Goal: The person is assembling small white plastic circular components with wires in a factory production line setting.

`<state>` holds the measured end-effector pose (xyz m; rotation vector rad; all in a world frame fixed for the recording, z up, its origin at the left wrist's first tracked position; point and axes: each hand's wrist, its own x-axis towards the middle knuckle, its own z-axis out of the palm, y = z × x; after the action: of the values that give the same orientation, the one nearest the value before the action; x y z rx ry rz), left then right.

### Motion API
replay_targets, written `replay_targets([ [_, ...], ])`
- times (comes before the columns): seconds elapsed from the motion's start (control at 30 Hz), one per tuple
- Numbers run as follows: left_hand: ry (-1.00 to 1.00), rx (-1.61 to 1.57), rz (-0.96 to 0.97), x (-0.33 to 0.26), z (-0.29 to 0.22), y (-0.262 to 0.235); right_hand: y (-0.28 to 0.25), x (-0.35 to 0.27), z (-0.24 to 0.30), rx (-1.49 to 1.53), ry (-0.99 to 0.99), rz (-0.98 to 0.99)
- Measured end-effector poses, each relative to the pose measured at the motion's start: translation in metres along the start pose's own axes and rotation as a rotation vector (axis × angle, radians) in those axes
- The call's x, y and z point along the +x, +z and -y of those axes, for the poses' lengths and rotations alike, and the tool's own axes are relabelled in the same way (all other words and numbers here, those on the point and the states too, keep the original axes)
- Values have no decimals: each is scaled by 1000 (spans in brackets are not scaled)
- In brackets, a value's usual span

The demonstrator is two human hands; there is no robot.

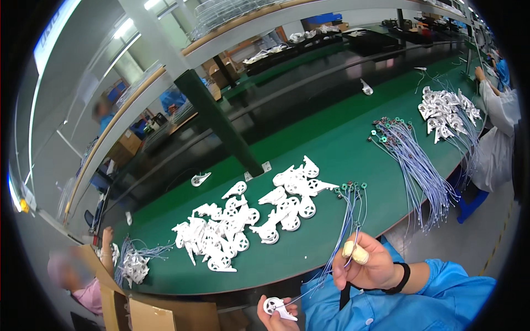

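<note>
Low in the view, my left hand (265, 315) is closed around a white plastic housing (286, 313) with a round spoked end. A thin wire (301, 295) runs from that housing up toward my right hand (381, 267). Cream finger cots cover two fingertips of the right hand, which are pinched together on a thin blue wire (349, 261). Beside this hand, a small bundle of blue wires (343, 231) with green ring ends hangs over the table edge. Loose white housings (212, 237) lie heaped on the green tabletop (287, 259) beyond my hands.
A larger bundle of blue wires (414, 165) lies to the right, beside another pile of white housings (441, 113) near a co-worker's sleeve (499, 105). A dark green post (221, 124) rises from the table. At lower left are a cardboard box (152, 315) and another person (83, 281).
</note>
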<state>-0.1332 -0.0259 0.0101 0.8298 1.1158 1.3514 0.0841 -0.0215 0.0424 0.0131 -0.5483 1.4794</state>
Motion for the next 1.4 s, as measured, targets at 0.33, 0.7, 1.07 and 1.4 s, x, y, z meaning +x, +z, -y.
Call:
replay_targets([
  [0.33,-99,-166,-34,17,26,-17,6,-17,-20,228,119,70],
  [0.7,-90,156,322,-33,-9,15,-16,-33,-47,-329,303,-99],
  [1.07,-222,97,102,-54,-2,19,-29,-26,-17,-265,357,-155],
  [1.4,-365,-386,198,-42,16,26,-30,-31,-23,-432,273,-86],
])
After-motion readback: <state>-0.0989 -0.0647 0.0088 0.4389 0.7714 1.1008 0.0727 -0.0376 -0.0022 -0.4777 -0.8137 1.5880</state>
